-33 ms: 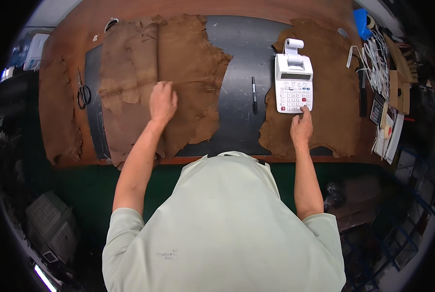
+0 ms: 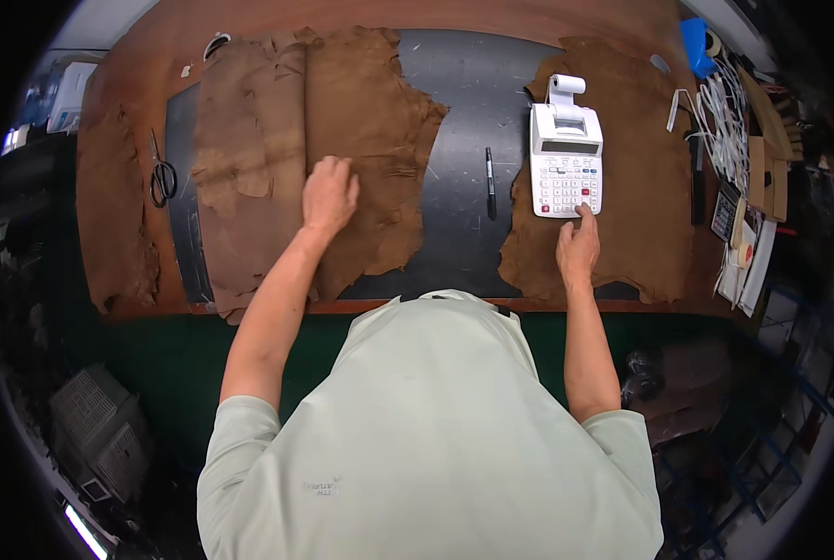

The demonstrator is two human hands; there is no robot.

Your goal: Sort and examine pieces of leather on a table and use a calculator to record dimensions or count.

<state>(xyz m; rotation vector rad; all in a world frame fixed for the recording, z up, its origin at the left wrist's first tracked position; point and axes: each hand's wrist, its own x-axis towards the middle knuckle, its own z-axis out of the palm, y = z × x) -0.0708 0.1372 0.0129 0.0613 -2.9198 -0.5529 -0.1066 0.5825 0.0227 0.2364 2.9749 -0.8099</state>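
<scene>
My left hand (image 2: 330,196) hangs over the brown leather hide (image 2: 366,121), just right of the edge of its folded layer (image 2: 249,177). Its fingers are loosely curled, with the tips partly hidden and nothing visible in them. On the right, a white printing calculator (image 2: 566,163) with a paper roll (image 2: 568,86) on top lies on another brown hide (image 2: 646,177). My right hand (image 2: 577,249) is at its lower keys, one finger stretched onto them and the thumb apart. Between the two hides a black pen (image 2: 490,182) rests on the dark board (image 2: 459,93).
Black-handled scissors (image 2: 162,177) lie at the left, beside another strip of leather (image 2: 114,210). White cords (image 2: 725,121), a small dark calculator (image 2: 725,210), a blue object (image 2: 694,45) and cardboard (image 2: 767,177) crowd the table's right end.
My left hand has shifted slightly to the right across the leather. My right hand stays at the calculator's lower keys. The whole view has moved a little.
</scene>
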